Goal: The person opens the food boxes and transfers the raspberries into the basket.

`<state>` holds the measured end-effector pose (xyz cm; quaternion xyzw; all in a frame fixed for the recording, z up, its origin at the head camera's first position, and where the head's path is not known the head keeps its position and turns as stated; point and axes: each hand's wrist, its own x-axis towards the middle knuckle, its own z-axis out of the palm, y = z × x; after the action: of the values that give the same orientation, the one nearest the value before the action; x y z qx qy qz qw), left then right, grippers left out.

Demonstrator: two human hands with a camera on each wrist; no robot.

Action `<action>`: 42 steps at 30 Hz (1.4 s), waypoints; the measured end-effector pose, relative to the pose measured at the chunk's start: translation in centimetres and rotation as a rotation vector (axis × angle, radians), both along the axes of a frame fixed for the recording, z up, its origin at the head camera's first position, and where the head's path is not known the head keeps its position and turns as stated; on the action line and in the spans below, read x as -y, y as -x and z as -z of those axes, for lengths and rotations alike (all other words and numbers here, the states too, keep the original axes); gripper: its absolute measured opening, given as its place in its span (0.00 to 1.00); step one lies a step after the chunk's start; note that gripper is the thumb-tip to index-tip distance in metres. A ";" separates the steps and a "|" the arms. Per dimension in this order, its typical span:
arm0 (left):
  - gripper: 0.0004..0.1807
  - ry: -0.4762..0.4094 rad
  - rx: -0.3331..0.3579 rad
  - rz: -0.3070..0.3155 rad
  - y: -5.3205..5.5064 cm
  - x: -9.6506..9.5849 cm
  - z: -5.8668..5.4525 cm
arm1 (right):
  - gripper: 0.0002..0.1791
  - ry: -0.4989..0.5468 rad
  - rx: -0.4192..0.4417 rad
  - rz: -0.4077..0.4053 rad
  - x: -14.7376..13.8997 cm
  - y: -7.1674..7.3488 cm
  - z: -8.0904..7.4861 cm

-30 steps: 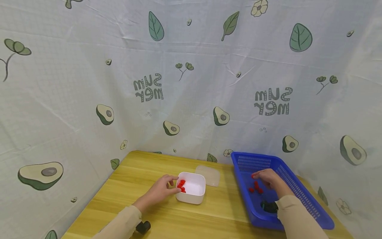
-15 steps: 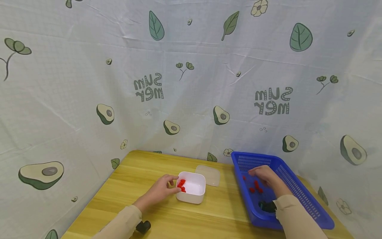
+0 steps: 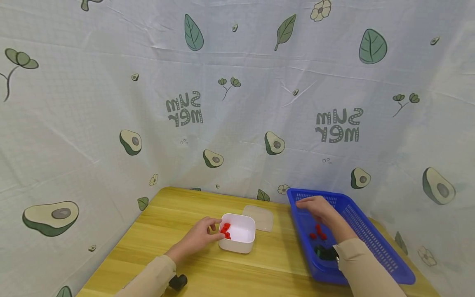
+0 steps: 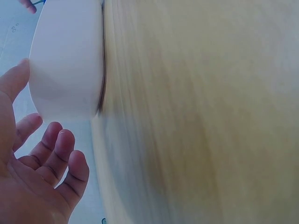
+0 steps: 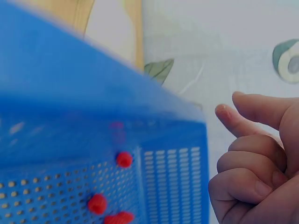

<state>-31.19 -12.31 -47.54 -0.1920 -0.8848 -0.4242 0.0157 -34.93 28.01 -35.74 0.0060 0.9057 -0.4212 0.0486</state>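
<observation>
My left hand (image 3: pixel 198 238) rests against the left side of a small white box (image 3: pixel 238 246). Its thumb and forefinger touch the rim, and the other fingers curl loosely below in the left wrist view. Several small red pieces (image 3: pixel 225 231) lie in the box at its left side; their kind is too small to tell. Over the back left part of a blue basket (image 3: pixel 371 235) is my right hand (image 3: pixel 320 210). In the right wrist view its thumb and forefinger stick out and the other fingers are folded; whether a piece sits at the reddish fingertip is unclear. More red pieces (image 5: pixel 97 204) lie in the basket.
A translucent lid (image 3: pixel 261 218) lies flat behind the box on the wooden table (image 3: pixel 178 210). A patterned curtain (image 3: pixel 237 123) hangs along the back and sides. Black wrist cameras show beneath both wrists. The basket has raised, slotted walls.
My right hand has moved left and towards the back, up near the basket's left rim. A red piece that was at its fingertips is no longer visible there. The left hand and box stay put.
</observation>
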 end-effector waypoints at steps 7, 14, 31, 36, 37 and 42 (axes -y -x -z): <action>0.31 -0.009 0.013 0.003 0.0 0.1 0.0 | 0.26 0.030 -0.014 -0.014 1.8 -0.3 -1.4; 0.31 -0.009 0.013 0.009 0.1 0.0 0.1 | 0.24 0.100 -0.014 -0.017 3.7 -0.4 -2.0; 0.32 -0.020 0.019 0.012 0.3 0.2 0.3 | 0.22 0.173 -0.011 -0.049 8.5 -0.2 -0.8; 0.31 -0.018 0.023 0.002 0.2 0.2 0.2 | 0.20 0.217 0.017 -0.094 10.0 -0.3 -0.4; 0.31 -0.018 0.024 0.002 0.2 0.2 0.2 | 0.19 0.219 0.023 -0.102 10.3 -0.3 -0.2; 0.31 -0.015 0.013 0.011 0.2 0.2 0.1 | 0.20 0.227 0.054 -0.114 11.7 0.0 0.6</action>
<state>-31.37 -12.47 -47.61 -0.1938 -0.8808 -0.4320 0.0091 -34.94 16.30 -36.31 -0.0398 0.8494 -0.5171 0.0974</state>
